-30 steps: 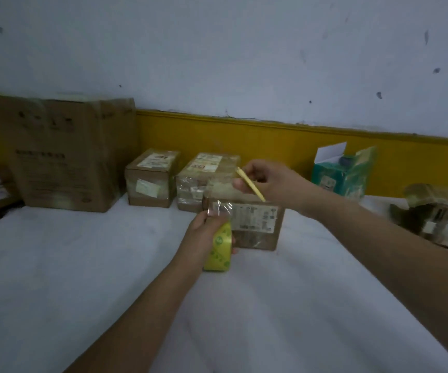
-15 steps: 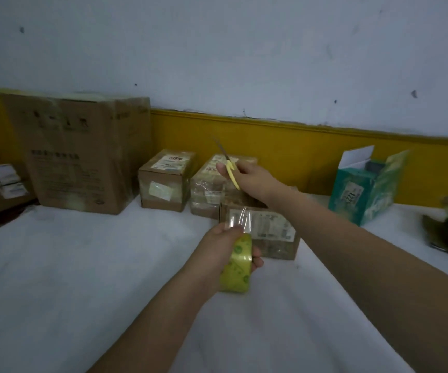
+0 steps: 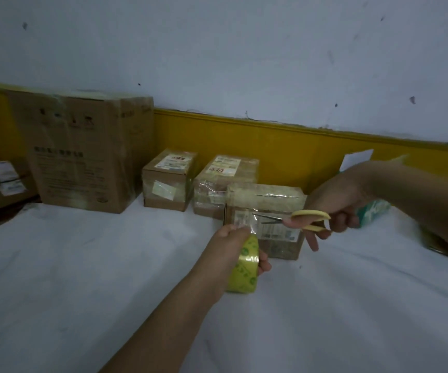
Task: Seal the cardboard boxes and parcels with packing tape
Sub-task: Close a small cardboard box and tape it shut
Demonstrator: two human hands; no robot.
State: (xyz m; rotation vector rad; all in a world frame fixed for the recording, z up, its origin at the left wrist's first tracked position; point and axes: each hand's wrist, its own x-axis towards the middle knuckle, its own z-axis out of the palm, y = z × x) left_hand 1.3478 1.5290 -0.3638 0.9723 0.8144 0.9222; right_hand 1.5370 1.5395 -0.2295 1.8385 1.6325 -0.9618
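Across the white-sheeted worktop (image 3: 83, 265), a tall carton (image 3: 83, 152) and two smaller taped boxes (image 3: 167, 181) stand at the back. The parcel (image 3: 268, 195) you are sealing sits in front of them, near the middle, its top already glossy with tape. Your left hand (image 3: 231, 243) grips the yellow tape roll (image 3: 244, 270) just in front of the parcel, fingers curled round it, with a short clear strip (image 3: 252, 224) drawn up to the parcel's near face. Your right hand (image 3: 336, 208) holds the scissors (image 3: 306, 219), fingers through the yellow loops, blades slightly parted and pointing at that strip.

The likely faults are small ones. Let the roll go slack and the strip may fold on itself or cling to the blades. Cut too near the roll and the free end may drop back and be hard to find again. The blade tips are close to your left fingertips (image 3: 240, 230), so a hurried snip could nick them.
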